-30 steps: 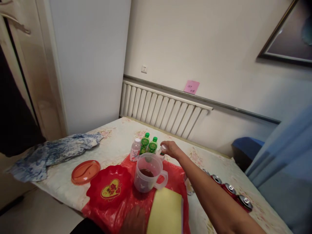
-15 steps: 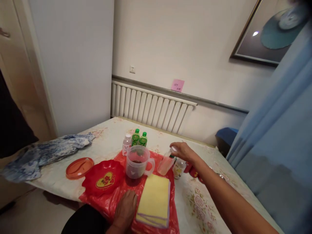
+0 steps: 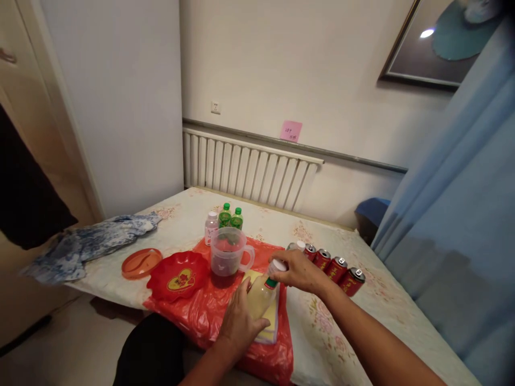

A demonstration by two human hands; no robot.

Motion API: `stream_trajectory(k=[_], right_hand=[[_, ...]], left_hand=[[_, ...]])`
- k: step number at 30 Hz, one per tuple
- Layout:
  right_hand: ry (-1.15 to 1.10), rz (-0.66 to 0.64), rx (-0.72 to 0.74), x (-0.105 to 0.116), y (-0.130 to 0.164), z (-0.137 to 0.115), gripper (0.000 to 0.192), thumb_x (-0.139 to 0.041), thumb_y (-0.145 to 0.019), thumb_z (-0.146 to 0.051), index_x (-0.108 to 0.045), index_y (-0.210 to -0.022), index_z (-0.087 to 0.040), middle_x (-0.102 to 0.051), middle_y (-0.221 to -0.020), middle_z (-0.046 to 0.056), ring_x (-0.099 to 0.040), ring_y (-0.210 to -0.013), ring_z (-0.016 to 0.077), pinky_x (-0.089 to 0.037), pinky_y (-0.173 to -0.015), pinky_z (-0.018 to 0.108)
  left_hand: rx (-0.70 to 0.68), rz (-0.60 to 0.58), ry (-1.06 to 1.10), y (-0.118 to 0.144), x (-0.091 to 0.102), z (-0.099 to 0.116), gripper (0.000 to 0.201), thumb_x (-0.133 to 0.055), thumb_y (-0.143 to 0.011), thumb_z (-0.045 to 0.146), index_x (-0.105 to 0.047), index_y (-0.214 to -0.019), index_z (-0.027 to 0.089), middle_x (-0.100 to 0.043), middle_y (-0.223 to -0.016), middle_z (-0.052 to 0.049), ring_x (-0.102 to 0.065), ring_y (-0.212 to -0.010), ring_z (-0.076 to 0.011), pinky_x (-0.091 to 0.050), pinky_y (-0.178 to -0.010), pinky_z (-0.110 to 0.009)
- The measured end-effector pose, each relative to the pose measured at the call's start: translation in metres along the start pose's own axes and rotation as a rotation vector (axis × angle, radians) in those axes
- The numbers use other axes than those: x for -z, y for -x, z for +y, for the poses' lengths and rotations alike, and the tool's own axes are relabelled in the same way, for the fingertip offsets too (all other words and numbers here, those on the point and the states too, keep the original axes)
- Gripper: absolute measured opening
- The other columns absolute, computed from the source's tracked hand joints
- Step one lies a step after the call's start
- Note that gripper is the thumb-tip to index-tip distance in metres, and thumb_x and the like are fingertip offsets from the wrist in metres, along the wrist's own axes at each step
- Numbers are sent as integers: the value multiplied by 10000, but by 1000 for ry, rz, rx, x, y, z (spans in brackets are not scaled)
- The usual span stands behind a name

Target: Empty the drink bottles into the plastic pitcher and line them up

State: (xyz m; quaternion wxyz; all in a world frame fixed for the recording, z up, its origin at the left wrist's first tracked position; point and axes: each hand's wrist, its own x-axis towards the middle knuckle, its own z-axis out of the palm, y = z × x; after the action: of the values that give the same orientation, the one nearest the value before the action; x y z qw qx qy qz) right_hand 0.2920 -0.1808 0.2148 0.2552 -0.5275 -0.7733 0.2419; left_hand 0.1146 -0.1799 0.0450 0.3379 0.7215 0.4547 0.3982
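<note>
A tilted bottle (image 3: pixel 258 298) of pale cloudy drink with a white cap is held over the yellow cloths. Wrapped round its body is my left hand (image 3: pixel 239 316). The fingers of my right hand (image 3: pixel 295 268) grip the cap (image 3: pixel 277 266). Just behind and to the left stands a clear plastic jug (image 3: pixel 229 252) with dark liquid in the bottom, its handle toward the right. Beneath the bottle, the stacked yellow cloths (image 3: pixel 270 327) are partly covered by my hands. All this rests on a red plastic bag (image 3: pixel 201 308).
Left of the jug lie a red scalloped plate (image 3: pixel 181 279) and an orange lid (image 3: pixel 141 263). Two green-capped bottles (image 3: pixel 236 219) and a white-capped bottle (image 3: pixel 211 228) stand behind it. Several red cans (image 3: pixel 337 269) line up on the right. A blue patterned cloth (image 3: pixel 108 238) hangs over the left edge.
My right hand has brought the bottle up and toward me from beside the jug. My left hand has risen from the red bag and closed round the bottle. The camera view has shifted slightly.
</note>
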Motion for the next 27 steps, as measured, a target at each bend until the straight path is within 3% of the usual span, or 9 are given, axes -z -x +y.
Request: stream_trajectory(k=[7,14,27], right_hand=[[-57,32,-100,-12,7,-4,175,-642,-788,-335,-567,-702,-201,-541,-569,-54,-524,-451,107,-344,-408,199],[-48,169,-67,-33,3,22,194,-625,-812,-361,-606,-731,-186,-556,-648,-24,-502,-584,126,-353,-514,218],[-177,78,-9,-72,-7,51,218,-541,-846,-339,-662,-944,-186,-605,-754,-8,-510,-652,133,-383,-598,238]], left_hand=[[25,67,-117,16,-4,-5,736,-656,-649,226,-393,-1327,113,-533,-1330,-184,-504,-1266,-329,-398,-1088,-457],[99,-29,-24,21,2,-7,623,-620,-658,239,-424,-1244,156,-613,-1208,-131,-594,-1146,-291,-483,-974,-416],[246,-211,9,34,30,-20,621,-598,-650,276,-439,-1237,151,-654,-1146,-105,-637,-1040,-265,-492,-913,-380]])
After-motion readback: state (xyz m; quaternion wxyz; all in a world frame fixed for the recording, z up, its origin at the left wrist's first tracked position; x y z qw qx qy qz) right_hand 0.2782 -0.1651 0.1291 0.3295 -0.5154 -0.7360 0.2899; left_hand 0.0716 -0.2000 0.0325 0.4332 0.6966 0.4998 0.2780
